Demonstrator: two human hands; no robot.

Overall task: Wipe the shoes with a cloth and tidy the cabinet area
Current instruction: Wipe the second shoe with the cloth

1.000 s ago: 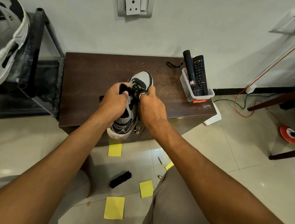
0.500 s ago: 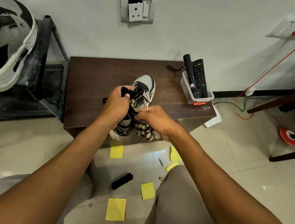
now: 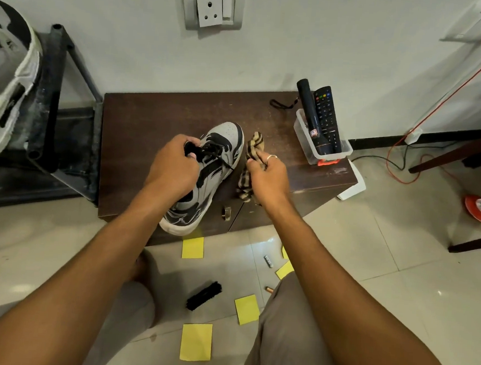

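A grey and black sneaker (image 3: 224, 140) is held above the dark brown cabinet (image 3: 140, 122), toe toward the wall and heel over the front edge. My left hand (image 3: 174, 165) grips it at the tongue and laces. To the right of the shoe, my right hand (image 3: 268, 176) holds a striped beige and black cloth (image 3: 253, 146). The cloth hangs beside the shoe's right side, and part of it drapes below my fingers.
A clear plastic bin (image 3: 308, 150) with a remote (image 3: 326, 117) and a black flashlight (image 3: 308, 110) sits on the cabinet's right end. On the floor lie yellow sticky notes (image 3: 195, 341), a black brush (image 3: 204, 294) and small batteries (image 3: 268, 261). A metal rack (image 3: 53, 95) stands left; cables lie right.
My right hand has moved with the cloth from under the shoe's heel side up to its right side. The left hand keeps its grip on the shoe.
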